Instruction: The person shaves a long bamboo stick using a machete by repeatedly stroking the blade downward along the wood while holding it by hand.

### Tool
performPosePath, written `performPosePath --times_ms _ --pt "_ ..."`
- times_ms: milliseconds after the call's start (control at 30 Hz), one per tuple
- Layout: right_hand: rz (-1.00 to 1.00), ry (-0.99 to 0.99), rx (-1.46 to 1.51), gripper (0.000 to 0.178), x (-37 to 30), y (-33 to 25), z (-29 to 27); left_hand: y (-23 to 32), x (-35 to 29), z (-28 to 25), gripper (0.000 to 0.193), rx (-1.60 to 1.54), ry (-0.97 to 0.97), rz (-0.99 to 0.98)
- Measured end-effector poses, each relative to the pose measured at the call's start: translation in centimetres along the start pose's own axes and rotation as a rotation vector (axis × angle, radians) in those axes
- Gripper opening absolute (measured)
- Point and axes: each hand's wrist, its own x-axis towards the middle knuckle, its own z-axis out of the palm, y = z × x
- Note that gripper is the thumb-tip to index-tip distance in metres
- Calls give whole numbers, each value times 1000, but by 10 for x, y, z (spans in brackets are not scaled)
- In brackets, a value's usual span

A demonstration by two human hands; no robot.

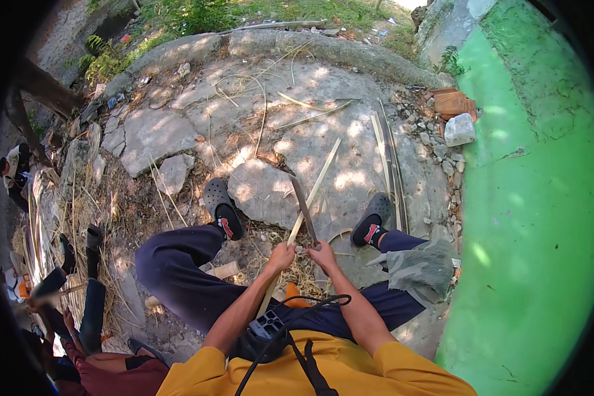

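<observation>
Left hand (282,256) closes around a pale strip (323,173), apparently to steady it; right hand (321,256), just beside the strip, grips a long knife (299,197) crossing it, contact unclear. Spare strips (380,144) lie to its right, seemingly for easy reach.

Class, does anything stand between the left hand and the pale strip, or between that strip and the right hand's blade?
Nothing visible does. The left hand grips the pale strip; the blade in the right hand crosses it in view, though contact is unclear.
</observation>
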Motion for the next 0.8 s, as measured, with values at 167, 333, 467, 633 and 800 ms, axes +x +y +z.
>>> performPosePath --times_ms 167,333,467,633,800 --pt "93 201 -32 47 -7 6 3 4 -6 -1 41 37 -7 50" --pt "142 209 1 42 -8 -15 -11 18 -10 -2 41 100 10 47" --pt "-39 313 -103 38 5 -14 -23 34 -5 8 41 209 13 122" --pt "-111 207 -91 35 -1 -50 -19 43 -6 5 44 229 24 104" --pt "-242 339 -95 33 3 -40 -6 29 -2 8 45 186 -11 129"
